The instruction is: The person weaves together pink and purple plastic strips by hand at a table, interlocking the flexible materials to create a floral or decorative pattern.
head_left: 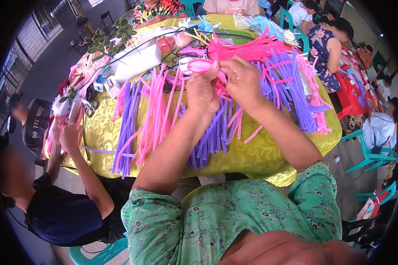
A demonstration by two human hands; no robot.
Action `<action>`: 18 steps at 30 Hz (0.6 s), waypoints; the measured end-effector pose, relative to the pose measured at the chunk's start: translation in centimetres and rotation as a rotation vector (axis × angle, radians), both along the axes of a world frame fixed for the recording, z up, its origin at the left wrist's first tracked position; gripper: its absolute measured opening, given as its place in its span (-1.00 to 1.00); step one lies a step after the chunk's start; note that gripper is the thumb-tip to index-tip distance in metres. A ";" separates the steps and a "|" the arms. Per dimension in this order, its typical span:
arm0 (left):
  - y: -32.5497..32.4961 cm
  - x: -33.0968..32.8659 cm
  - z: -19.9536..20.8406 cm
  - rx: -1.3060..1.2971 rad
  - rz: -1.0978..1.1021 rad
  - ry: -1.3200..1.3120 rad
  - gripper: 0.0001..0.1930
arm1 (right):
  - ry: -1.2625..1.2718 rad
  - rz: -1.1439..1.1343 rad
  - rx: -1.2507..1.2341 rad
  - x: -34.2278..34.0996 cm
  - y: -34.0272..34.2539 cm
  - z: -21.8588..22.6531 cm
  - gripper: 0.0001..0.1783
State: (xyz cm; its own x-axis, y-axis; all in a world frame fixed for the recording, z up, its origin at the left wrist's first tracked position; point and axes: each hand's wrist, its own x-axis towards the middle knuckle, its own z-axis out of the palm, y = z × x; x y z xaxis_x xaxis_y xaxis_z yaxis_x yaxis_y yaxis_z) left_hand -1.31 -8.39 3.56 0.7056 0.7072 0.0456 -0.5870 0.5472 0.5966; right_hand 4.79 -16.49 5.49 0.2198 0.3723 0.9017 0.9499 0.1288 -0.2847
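Note:
My left hand (202, 88) and my right hand (242, 80) meet above the table, both gripping a pink bent strip (202, 65) that curls into a loop between the fingertips. Under my hands lie several long pink strips (154, 115) and purple strips (127, 123) spread flat on the yellow-green tablecloth (247, 157). A bigger heap of purple strips (292, 84) and pink strips (247, 48) sits to the right and behind my right hand.
A person in a dark top (57, 212) sits at my left, a hand (70, 134) on the table edge. A white box (136, 62), green sprigs (102, 42) and small tools lie at the far left. Teal chairs (371, 154) and more people fill the right.

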 end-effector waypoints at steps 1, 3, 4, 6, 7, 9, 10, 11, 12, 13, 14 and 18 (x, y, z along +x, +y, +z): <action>0.3 0.2 -0.4 -0.004 0.005 -0.001 -0.87 | 0.029 0.010 0.001 -0.1 0.1 0.0 -0.77; 0.7 0.5 -0.7 0.019 -0.013 -0.015 -0.86 | 0.085 0.019 0.003 -0.1 0.2 0.0 -0.78; 1.0 0.5 -0.8 0.047 -0.031 -0.028 -0.86 | 0.082 0.026 -0.006 0.0 0.1 0.0 -0.78; 1.3 0.5 -0.8 0.108 -0.021 -0.035 -0.87 | 0.074 0.044 -0.025 0.2 0.0 -0.1 -0.79; 1.3 0.5 -0.8 0.141 0.006 -0.030 -0.87 | 0.079 0.044 -0.047 0.2 -0.1 0.0 -0.80; 1.1 0.2 -0.3 0.191 0.047 -0.031 -0.87 | 0.088 0.044 -0.085 0.1 -0.4 0.2 -0.81; 0.9 0.0 0.0 0.204 0.060 -0.037 -0.87 | 0.069 0.055 -0.080 0.2 -0.5 0.2 -0.82; 0.6 -0.2 0.4 0.218 0.072 -0.042 -0.87 | 0.052 0.065 -0.074 0.2 -0.5 0.3 -0.82; 0.5 -0.4 0.7 0.222 0.074 -0.036 -0.87 | 0.034 0.075 -0.069 0.3 -0.5 0.3 -0.83; 0.4 -0.5 1.0 0.226 0.077 -0.030 -0.87 | 0.023 0.060 -0.083 0.4 -0.5 0.3 -0.84; 0.3 -0.6 1.1 0.227 0.081 -0.025 -0.87 | 0.012 0.046 -0.099 0.5 -0.5 0.2 -0.85; 0.9 -1.2 1.6 0.374 0.067 0.089 -0.87 | 0.144 0.131 -0.185 1.1 -0.4 0.2 -0.93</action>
State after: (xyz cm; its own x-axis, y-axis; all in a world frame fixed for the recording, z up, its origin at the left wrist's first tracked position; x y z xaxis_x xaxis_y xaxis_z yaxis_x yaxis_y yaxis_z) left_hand -2.50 -7.47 5.18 0.6714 0.6977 0.2499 -0.5510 0.2445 0.7979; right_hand 5.88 -16.85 5.68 0.2797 0.5621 0.7784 0.8766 0.1812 -0.4458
